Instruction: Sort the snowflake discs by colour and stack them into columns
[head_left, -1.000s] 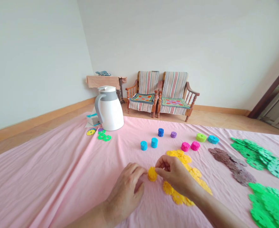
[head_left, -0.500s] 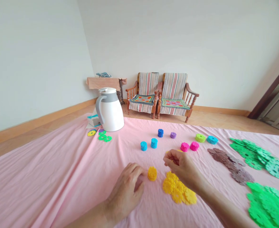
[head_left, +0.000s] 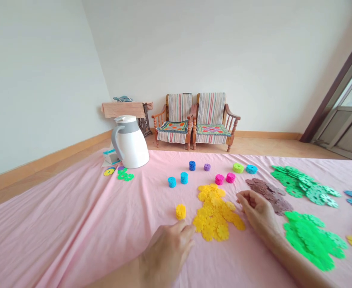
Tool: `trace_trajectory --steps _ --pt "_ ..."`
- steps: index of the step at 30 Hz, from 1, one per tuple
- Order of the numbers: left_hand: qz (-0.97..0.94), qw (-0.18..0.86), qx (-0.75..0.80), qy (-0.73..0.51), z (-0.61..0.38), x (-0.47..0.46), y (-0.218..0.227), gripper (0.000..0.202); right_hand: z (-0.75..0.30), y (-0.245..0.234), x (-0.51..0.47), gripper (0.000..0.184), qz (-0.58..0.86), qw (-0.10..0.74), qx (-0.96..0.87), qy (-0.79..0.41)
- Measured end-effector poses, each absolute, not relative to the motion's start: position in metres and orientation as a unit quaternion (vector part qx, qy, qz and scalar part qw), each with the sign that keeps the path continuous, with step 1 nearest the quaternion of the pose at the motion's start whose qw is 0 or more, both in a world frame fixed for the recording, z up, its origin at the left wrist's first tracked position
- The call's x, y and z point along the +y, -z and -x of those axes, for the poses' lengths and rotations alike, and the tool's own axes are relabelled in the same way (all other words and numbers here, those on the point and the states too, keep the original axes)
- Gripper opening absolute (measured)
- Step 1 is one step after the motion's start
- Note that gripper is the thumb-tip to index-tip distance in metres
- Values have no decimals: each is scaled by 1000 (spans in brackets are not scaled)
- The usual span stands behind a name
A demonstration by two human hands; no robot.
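Note:
My left hand [head_left: 171, 250] is low over the pink cloth, its fingers bent and close together. Its fingertips are right in front of a short stack of yellow flower-shaped discs [head_left: 181, 212] and by the left edge of a loose pile of yellow discs [head_left: 216, 214]. Whatever those fingers may hold is hidden. On the other side of the pile, my right hand [head_left: 258, 212] has its thumb and fingers drawn together in a pinch. I cannot make out anything between them. Behind the right hand lies a pile of brown discs [head_left: 268, 194].
Small stacks in blue [head_left: 184, 178], pink [head_left: 219, 179], purple [head_left: 207, 167] and lime [head_left: 238, 168] stand farther back. Green discs [head_left: 313, 240] lie right of my right forearm. A white jug [head_left: 133, 148] stands at the back left. Two armchairs [head_left: 213, 120] are beyond the cloth.
The view has shifted to the right. My right hand has moved off the yellow pile to its right side. My left hand has come closer to the pile, fingers drawn together.

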State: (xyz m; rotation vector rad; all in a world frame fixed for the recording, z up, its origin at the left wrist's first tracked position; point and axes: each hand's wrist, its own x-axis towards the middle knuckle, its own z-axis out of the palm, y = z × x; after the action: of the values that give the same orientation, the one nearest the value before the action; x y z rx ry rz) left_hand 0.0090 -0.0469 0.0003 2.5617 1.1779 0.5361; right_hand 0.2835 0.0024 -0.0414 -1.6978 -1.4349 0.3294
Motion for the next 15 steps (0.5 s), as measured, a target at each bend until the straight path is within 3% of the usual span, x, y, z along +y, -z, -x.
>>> trace_trajectory --steps 7,15 --pt "-879 119 451 -97 -31 -28 -2 17 -275 32 -3 24 676 400 -604 -136" --pt "-883 86 453 -90 -36 -32 -3 16 -273 31 -2 20 659 405 -612 -163"
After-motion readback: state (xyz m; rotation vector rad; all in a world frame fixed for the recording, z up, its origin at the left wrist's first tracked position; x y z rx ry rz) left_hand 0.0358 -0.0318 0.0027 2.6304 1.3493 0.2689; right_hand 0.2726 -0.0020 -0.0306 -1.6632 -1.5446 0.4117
